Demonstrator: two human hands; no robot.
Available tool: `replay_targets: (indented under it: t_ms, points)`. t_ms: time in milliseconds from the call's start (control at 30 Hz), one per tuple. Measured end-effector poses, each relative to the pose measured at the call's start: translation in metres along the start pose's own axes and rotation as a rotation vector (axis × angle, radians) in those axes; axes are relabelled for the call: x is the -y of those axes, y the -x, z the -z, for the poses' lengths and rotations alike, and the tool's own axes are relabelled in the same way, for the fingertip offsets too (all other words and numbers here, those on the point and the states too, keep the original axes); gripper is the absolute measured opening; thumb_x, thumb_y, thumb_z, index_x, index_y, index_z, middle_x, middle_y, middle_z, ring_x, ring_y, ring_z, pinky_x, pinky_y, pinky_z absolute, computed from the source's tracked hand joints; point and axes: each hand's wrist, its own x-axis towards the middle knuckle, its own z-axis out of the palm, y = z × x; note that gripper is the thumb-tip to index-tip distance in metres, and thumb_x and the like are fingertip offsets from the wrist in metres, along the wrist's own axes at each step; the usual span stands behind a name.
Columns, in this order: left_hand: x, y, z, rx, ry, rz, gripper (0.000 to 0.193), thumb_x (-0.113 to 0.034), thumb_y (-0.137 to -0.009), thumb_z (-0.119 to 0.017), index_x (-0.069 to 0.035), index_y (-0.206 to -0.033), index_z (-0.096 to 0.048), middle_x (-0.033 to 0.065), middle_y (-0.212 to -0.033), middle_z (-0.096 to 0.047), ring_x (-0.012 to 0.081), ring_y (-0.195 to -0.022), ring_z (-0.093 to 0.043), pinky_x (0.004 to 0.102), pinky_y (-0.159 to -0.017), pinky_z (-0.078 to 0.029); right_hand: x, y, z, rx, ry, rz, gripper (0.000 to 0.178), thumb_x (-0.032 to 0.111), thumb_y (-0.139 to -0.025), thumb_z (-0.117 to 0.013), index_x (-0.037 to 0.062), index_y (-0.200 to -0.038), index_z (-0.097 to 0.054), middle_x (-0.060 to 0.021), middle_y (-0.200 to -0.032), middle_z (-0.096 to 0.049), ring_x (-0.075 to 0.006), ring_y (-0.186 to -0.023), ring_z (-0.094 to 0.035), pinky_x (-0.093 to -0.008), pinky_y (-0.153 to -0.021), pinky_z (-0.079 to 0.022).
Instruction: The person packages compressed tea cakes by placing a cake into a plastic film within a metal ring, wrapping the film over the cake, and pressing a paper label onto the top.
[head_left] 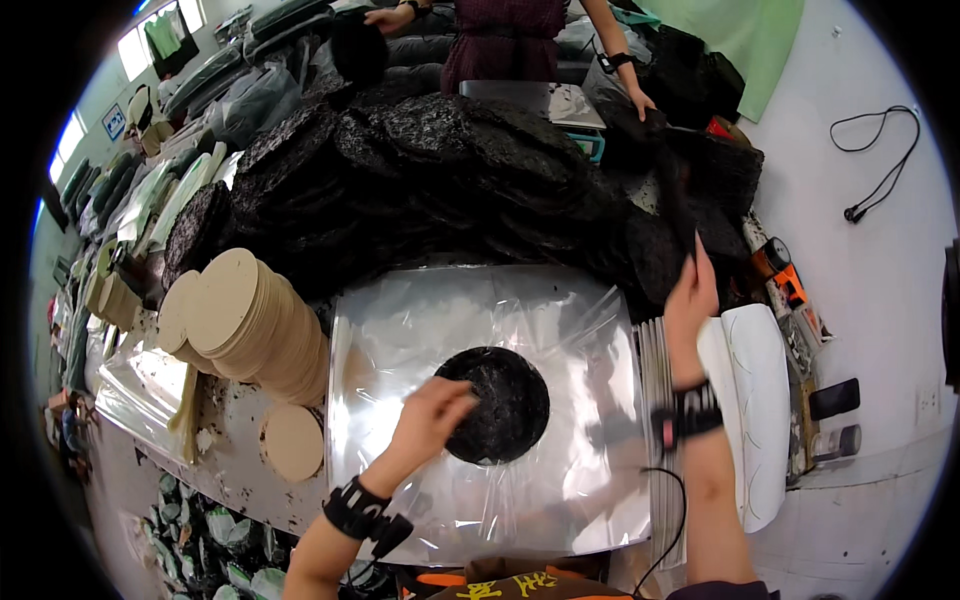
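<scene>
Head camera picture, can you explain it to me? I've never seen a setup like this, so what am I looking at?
There's no machine here. A person wears a wide fisheye camera on their head, looking down, so straight edges bend. The two bare hands coming from below are the wearer's, with black wrist straps.

The left hand is at the left edge of a round black disc on shiny clear film. The right hand reaches to the dark pile at the far right; I can't tell whether either hand grips anything.

Beige round discs are stacked at left. Across the pile is another person.
</scene>
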Motion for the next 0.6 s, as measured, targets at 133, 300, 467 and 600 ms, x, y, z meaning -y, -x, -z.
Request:
replay_targets:
  t_ms: [133,300,467,600]
  points:
    - [-0.027,0.012,0.01,-0.342,0.773,0.19,0.051,-0.014,-0.086,-0.074,-0.001,-0.131,-0.055,0.008,-0.109,-0.055,0.0158,-0.083,-0.06,0.03,-0.066,-0.053,0.041,0.161,0.049,0.646,-0.194,0.204,0.035,0.011,-0.093,-0.056,0.0037,-0.127,-0.061,-0.0166,-0.127,-0.061,-0.0332,-0.12,-0.058,-0.0458,-0.104,-0.045]
    - [-0.017,0.018,-0.002,-0.382,0.033,0.04,0.044,-0.002,-0.081,-0.072,-0.003,-0.123,-0.06,0.0086,-0.102,-0.053,0.0144,-0.075,-0.057,0.0255,-0.061,-0.051,0.087,0.181,0.048,0.975,-0.221,0.381,0.053,0.038,-0.087,-0.065,0.0148,-0.135,-0.058,-0.0214,-0.138,-0.052,-0.0407,-0.132,-0.047,-0.0556,-0.111,-0.034]
    - [-0.022,0.03,0.008,-0.448,-0.144,0.009,0.038,-0.005,-0.083,-0.071,-0.002,-0.119,-0.06,0.0137,-0.106,-0.055,0.027,-0.087,-0.058,0.0371,-0.076,-0.05,0.117,0.169,-0.033,1.142,0.053,0.48,0.072,0.056,-0.09,-0.055,0.0227,-0.152,-0.037,-0.0226,-0.157,-0.026,-0.0452,-0.145,-0.021,-0.0648,-0.114,-0.015]
    - [-0.001,0.089,0.049,-0.468,-0.26,0.172,0.045,-0.01,-0.087,-0.07,0.003,-0.125,-0.051,0.0162,-0.095,-0.062,0.0289,-0.083,-0.061,0.0397,-0.073,-0.05,0.104,0.188,-0.046,1.2,0.113,0.459,0.074,0.062,-0.092,-0.048,0.0253,-0.154,-0.032,-0.0224,-0.16,-0.018,-0.047,-0.147,-0.012,-0.0692,-0.112,-0.01]
